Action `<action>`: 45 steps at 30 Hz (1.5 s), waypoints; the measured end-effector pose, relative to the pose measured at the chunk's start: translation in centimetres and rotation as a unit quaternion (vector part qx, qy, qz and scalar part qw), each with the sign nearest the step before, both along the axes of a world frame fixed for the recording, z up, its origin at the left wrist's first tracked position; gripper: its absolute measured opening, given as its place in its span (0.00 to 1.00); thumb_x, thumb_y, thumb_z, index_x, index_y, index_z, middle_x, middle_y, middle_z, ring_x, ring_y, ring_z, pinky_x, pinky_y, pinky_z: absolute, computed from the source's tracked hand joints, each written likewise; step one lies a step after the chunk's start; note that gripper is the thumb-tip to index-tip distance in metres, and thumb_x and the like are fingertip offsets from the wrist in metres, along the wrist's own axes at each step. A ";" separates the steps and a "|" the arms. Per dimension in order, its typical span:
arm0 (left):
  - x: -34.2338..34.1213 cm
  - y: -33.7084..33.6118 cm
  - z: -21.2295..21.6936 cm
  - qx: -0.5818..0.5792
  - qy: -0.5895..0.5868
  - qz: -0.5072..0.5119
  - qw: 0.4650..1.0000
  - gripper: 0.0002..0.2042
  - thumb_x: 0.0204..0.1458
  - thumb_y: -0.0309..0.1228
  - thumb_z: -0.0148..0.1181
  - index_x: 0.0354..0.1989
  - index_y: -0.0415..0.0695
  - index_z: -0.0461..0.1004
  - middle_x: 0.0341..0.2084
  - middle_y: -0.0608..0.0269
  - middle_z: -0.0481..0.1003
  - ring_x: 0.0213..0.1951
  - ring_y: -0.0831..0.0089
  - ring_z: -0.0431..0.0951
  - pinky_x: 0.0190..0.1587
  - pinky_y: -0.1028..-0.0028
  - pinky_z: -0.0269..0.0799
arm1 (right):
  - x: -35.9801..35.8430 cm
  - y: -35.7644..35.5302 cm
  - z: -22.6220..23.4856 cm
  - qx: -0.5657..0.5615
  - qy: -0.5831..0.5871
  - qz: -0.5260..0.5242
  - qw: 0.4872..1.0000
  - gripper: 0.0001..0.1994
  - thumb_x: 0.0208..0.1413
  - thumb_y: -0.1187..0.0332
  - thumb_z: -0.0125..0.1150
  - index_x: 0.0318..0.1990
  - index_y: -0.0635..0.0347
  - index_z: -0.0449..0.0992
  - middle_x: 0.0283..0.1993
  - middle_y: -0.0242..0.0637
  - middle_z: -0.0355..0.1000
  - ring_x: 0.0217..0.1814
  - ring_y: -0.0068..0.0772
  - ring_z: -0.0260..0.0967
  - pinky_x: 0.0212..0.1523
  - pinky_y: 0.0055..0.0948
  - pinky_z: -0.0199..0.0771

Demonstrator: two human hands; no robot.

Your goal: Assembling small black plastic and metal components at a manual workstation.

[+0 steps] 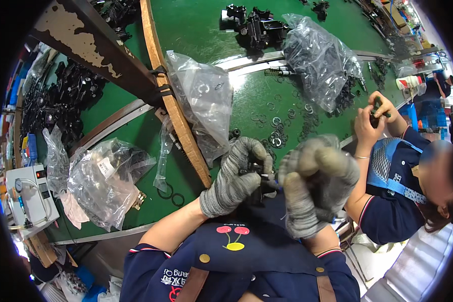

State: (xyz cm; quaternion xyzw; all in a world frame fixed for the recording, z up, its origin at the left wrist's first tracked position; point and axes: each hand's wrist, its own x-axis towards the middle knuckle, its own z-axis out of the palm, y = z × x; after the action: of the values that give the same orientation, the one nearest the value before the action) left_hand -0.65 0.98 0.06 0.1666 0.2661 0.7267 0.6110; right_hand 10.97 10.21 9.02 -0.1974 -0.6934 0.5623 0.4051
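In front of my chest, my left hand [236, 176], in a grey knit glove, is closed round a small black mechanical part [257, 177]. The part has a short pin or shaft pointing toward my right side. Just to its right is my right hand [319, 183], gloved the same way, with its fingers curled in and thumb bent. Motion blurs that hand, and whatever its fingers may hold is hidden. Small metal rings [277, 137] lie scattered on the green tabletop [254, 95] beyond my hands.
A wooden strip [173, 100] tied to a rusty metal beam [85, 45] stands left of centre. Clear plastic bags [105, 176] and black assemblies [261, 30] lie about. On the right, a co-worker's hands [372, 121] hold a small dark part. Black rubber rings [177, 200] lie near the table edge.
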 end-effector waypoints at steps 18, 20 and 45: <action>-3.1 -7.3 9.1 0.046 0.359 0.043 0.931 0.13 0.49 0.25 0.65 0.42 0.45 0.70 0.32 0.63 0.75 0.36 0.72 0.75 0.41 0.73 0.72 | 3.4 1.5 0.7 -0.055 0.079 -0.130 0.987 0.21 0.57 0.78 0.61 0.58 0.60 0.71 0.46 0.35 0.68 0.42 0.23 0.67 0.40 0.25 0.74; -7.8 -9.3 11.6 -0.103 0.346 0.108 0.926 0.16 0.48 0.33 0.65 0.43 0.44 0.70 0.30 0.65 0.73 0.33 0.72 0.74 0.38 0.72 0.71 | 3.2 3.9 -1.1 -0.026 -0.047 -0.129 0.990 0.17 0.58 0.76 0.61 0.55 0.59 0.74 0.44 0.32 0.70 0.43 0.23 0.68 0.42 0.26 0.73; -1.7 -3.6 10.8 -0.099 0.777 0.034 0.621 0.48 0.44 0.40 0.73 0.73 0.40 0.52 0.56 0.48 0.70 0.59 0.55 0.72 0.65 0.56 0.62 | 0.0 4.0 6.2 0.032 -0.188 0.260 0.946 0.20 0.52 0.70 0.71 0.53 0.61 0.78 0.38 0.39 0.77 0.32 0.24 0.73 0.37 0.26 0.76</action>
State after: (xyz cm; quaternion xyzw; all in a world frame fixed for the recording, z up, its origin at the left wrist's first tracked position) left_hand -2.37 -2.57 10.86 0.5984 0.7177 0.3161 0.1641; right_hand 10.99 14.25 15.25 -0.0991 -0.8018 0.5784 0.1129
